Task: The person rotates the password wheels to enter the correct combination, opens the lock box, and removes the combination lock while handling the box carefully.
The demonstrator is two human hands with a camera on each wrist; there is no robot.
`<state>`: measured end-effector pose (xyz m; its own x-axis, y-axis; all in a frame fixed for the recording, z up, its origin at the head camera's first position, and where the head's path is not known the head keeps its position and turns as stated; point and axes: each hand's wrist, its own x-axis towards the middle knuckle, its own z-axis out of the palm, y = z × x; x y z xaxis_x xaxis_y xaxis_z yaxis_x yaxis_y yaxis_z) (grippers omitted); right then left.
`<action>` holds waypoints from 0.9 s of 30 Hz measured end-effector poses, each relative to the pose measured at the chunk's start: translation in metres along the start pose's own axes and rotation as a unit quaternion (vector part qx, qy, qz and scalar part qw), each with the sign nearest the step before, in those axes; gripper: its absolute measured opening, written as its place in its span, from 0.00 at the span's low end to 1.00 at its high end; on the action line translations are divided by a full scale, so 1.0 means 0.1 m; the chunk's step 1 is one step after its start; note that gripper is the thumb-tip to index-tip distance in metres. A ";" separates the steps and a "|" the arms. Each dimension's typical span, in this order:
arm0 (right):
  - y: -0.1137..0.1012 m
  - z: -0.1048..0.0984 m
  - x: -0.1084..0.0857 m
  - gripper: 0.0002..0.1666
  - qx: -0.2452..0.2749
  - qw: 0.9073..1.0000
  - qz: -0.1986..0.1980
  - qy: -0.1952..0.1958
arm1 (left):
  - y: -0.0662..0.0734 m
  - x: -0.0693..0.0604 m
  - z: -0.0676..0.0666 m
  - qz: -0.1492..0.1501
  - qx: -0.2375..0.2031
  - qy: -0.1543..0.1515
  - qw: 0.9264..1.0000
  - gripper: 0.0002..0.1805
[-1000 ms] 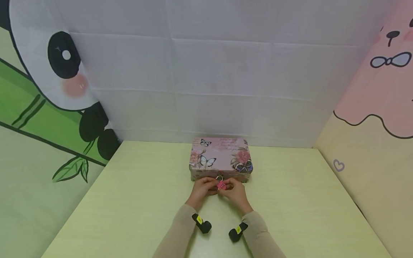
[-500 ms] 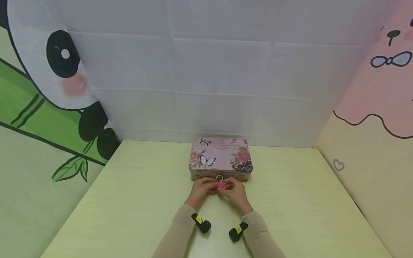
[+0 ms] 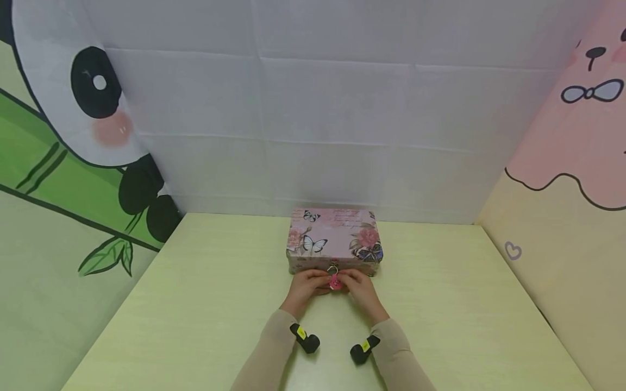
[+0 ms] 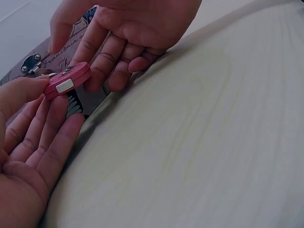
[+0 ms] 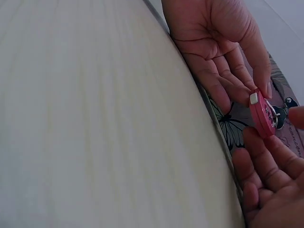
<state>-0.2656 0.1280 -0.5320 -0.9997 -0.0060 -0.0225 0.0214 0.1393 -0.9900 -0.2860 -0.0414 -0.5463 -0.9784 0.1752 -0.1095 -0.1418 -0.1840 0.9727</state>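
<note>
A small round pink padlock with a white button hangs by its silver shackle at the front of a pink box printed with butterflies and roses. My left hand pinches the padlock between thumb and fingers. At the padlock's other side is my right hand, its fingertips touching or very near the edge and its thumb held away, as the right wrist view shows. A metal clasp shows on the box behind the padlock; how the shackle sits in it is partly hidden.
The box stands on a pale yellow wood-grain table, near a white back wall. Cartoon-printed side panels flank the table, a panda on the left and a pink animal on the right.
My right hand has loosened its pinch on the padlock and shifted slightly right, thumb lifted. The padlock has turned a little. My left hand and the box stay in place.
</note>
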 end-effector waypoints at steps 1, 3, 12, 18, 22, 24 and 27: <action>0.00 0.00 0.01 0.17 -0.006 1.000 0.000 0.002 | 0.00 0.00 0.00 0.000 0.001 0.000 1.000 0.13; 0.00 0.01 0.03 0.18 -0.018 1.000 0.005 0.002 | 0.00 -0.01 0.00 -0.001 0.000 -0.002 1.000 0.13; -0.07 0.07 0.10 0.18 -0.054 0.998 0.012 -0.001 | -0.02 -0.01 -0.01 0.002 -0.003 -0.005 1.000 0.12; -0.09 0.10 0.11 0.16 -0.064 0.998 0.013 0.006 | -0.04 0.01 -0.02 -0.001 -0.006 -0.006 1.000 0.10; -0.10 0.12 0.10 0.15 -0.063 0.998 0.011 0.014 | -0.04 0.01 -0.02 -0.002 -0.004 -0.007 1.000 0.11; -0.11 0.13 0.09 0.15 -0.061 0.998 0.010 0.018 | -0.03 0.01 -0.02 -0.001 -0.004 -0.007 1.000 0.11; -0.12 0.14 0.09 0.15 -0.062 0.998 0.009 0.025 | -0.02 0.01 -0.02 -0.001 -0.004 -0.007 1.000 0.12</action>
<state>-0.2752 0.1125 -0.5223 -0.9984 0.0473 -0.0296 0.0409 0.2599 -0.9648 -0.2869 -0.0430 -0.5484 -0.9761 0.1887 -0.1078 -0.1443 -0.1919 0.9707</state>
